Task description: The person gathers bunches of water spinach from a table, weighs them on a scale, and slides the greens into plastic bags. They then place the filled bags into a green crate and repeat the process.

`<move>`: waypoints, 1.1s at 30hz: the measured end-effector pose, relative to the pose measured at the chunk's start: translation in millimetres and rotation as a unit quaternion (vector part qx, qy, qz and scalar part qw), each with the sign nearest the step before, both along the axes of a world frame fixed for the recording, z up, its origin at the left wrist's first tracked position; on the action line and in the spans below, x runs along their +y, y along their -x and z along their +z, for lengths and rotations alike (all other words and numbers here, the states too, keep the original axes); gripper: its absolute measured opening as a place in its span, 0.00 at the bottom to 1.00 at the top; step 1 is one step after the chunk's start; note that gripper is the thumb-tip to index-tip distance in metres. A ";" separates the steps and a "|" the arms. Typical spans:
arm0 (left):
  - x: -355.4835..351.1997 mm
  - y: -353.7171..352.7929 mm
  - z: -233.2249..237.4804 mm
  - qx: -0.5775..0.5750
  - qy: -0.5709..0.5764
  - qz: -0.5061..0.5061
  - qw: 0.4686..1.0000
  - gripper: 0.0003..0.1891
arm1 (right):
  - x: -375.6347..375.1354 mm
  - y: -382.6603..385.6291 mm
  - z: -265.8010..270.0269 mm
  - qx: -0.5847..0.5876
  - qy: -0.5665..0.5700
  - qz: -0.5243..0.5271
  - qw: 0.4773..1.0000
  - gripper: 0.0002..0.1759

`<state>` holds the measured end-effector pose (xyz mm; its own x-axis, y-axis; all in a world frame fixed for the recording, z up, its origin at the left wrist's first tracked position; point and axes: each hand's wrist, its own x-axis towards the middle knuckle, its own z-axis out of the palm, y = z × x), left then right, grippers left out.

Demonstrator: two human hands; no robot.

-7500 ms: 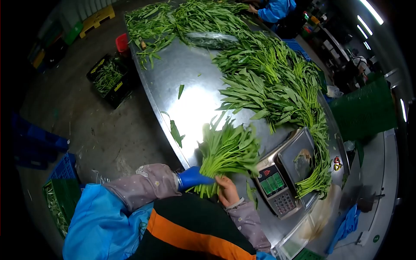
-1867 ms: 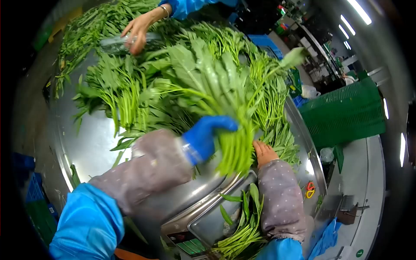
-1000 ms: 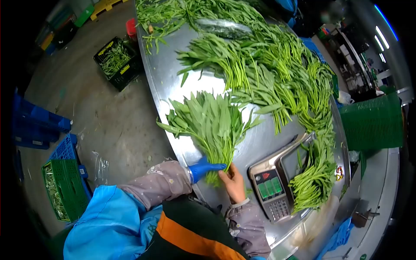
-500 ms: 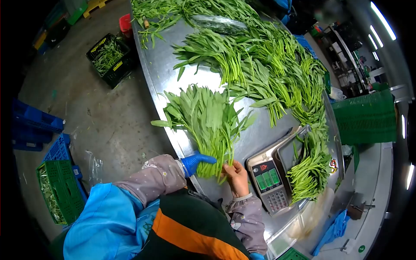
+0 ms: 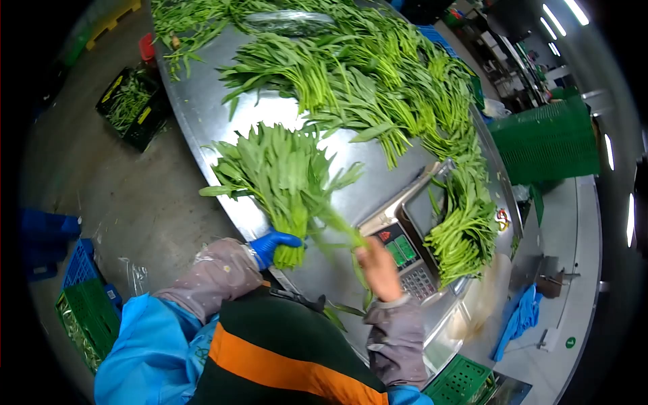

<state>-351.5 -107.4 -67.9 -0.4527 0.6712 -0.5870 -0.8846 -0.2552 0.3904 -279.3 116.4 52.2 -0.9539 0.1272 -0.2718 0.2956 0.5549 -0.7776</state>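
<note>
My left hand (image 5: 278, 246), in a blue glove, is closed round the stems of a bunch of water spinach (image 5: 287, 172) at the table's near edge. The leaves point away from me and the cut stem ends poke out below the glove. My bare right hand (image 5: 379, 268), smeared by motion, is just right of the bunch with its fingers closed on a loose water spinach stalk (image 5: 337, 223). Beside that hand stands a digital scale (image 5: 415, 273) with green displays. More water spinach (image 5: 462, 233) lies on its pan.
A large heap of water spinach (image 5: 378, 81) covers the far side of the metal table (image 5: 202, 145), with a plastic-wrapped pack (image 5: 290, 23) among it. A black crate (image 5: 138, 138) of greens stands on the floor at left. Stacked green crates (image 5: 547, 142) are at right.
My right hand has moved away from the bunch to the right, drawing a stalk with it. My left hand keeps its grip on the bunch. The view has shifted right.
</note>
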 end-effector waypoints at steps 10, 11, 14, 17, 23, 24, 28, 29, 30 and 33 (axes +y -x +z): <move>19.2 43.3 60.0 0.180 -0.081 -0.027 0.980 0.23 | 179.0 -38.8 149.4 0.369 -0.106 -0.508 0.771 0.10; 24.7 46.1 53.1 0.192 -0.087 -0.026 0.977 0.23 | 239.4 -50.4 102.3 0.375 -0.323 -0.454 0.741 0.11; 32.9 45.6 7.1 0.102 -0.004 -0.026 0.994 0.23 | 237.0 -30.1 -4.0 0.107 -0.399 -0.411 0.812 0.15; 30.7 47.0 -1.0 0.059 0.006 -0.060 0.996 0.20 | 195.8 -25.6 -0.9 0.007 -0.283 -0.388 0.877 0.24; 31.8 32.6 2.4 0.205 0.078 0.012 0.976 0.26 | 225.2 -103.9 66.5 0.140 -0.162 -0.424 0.880 0.26; 30.6 29.7 7.1 0.212 0.086 0.030 0.973 0.28 | 240.0 -123.6 70.7 0.131 -0.177 -0.438 0.872 0.26; 26.7 17.4 6.0 0.242 0.110 0.115 0.957 0.35 | 335.0 -226.3 37.9 -0.110 -0.452 -0.408 0.786 0.39; 20.6 12.3 -0.9 0.255 0.138 0.129 0.948 0.36 | 343.2 -245.9 30.9 -0.149 -0.446 -0.409 0.782 0.43; 14.5 7.1 -0.9 0.277 0.167 0.134 0.937 0.40 | 353.8 -259.5 22.0 -0.188 -0.438 -0.408 0.779 0.48; -4.9 -13.2 4.5 0.270 0.407 0.123 0.864 0.47 | 368.0 -276.1 -0.8 -0.264 -0.444 -0.410 0.752 0.51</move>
<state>-338.3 -112.3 -63.4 -0.8788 -0.0196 -0.4768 -0.4745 0.1432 0.8685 -3.2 484.3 51.4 -0.2446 0.9686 -0.0452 0.9589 0.2485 0.1370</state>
